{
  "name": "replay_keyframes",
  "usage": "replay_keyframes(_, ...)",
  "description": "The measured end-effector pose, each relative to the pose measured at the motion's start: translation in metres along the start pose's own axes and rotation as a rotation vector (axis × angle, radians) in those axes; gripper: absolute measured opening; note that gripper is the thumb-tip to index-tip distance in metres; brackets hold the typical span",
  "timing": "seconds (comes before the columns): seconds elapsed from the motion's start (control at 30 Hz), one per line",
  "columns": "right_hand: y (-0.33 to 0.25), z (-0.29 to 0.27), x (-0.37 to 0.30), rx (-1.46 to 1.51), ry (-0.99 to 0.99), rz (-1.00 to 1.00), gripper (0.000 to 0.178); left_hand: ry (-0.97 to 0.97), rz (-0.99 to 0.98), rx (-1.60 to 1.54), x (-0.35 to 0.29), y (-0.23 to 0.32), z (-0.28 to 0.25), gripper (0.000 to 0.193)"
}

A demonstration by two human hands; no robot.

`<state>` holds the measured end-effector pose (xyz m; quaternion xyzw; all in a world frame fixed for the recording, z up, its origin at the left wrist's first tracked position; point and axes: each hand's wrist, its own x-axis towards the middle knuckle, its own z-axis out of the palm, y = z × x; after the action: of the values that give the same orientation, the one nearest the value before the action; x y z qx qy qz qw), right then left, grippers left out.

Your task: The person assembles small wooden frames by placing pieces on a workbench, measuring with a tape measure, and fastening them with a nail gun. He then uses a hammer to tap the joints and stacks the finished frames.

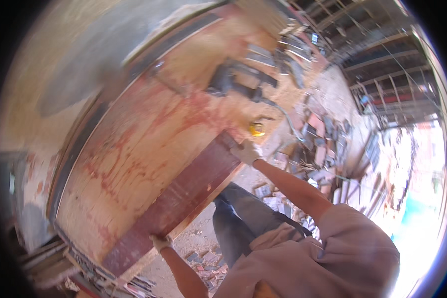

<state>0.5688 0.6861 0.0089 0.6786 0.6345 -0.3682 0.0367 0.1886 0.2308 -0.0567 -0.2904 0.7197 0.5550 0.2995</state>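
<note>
Left hand [162, 243]: low in view, nearer the torso; fingers partly bent, directed up and left. Left forearm [184, 273] bare, rising from the lower edge.

Right hand [246, 151]: farther forward, well apart from the left; fingers directed left, bent in a grip. Right forearm [293, 184] bare, arm extended, elbow only slightly bent.

Both hands paler than the forearms, apparently gloved. Finger detail blurred; exact thumb positions indeterminate.
</note>
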Motion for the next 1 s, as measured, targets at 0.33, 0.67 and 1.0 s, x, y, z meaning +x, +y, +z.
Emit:
replay_keyframes(0.33,0.070,-0.031,-0.032,-0.182,0.187,0.084,0.045,-0.067,0.023,0.096,-0.051,-0.076,0.013,0.058)
replay_keyframes(0.67,0.050,-0.157,0.109,-0.350,0.438,-0.411,0.048,-0.080,0.179,0.103,-0.051,-0.096,0.037,0.093)
replay_keyframes(1.0,-0.028,-0.177,0.225,-0.295,-0.196,-0.461,0.053,-0.460,0.883,0.614,-0.305,-0.159,0.392,0.055)
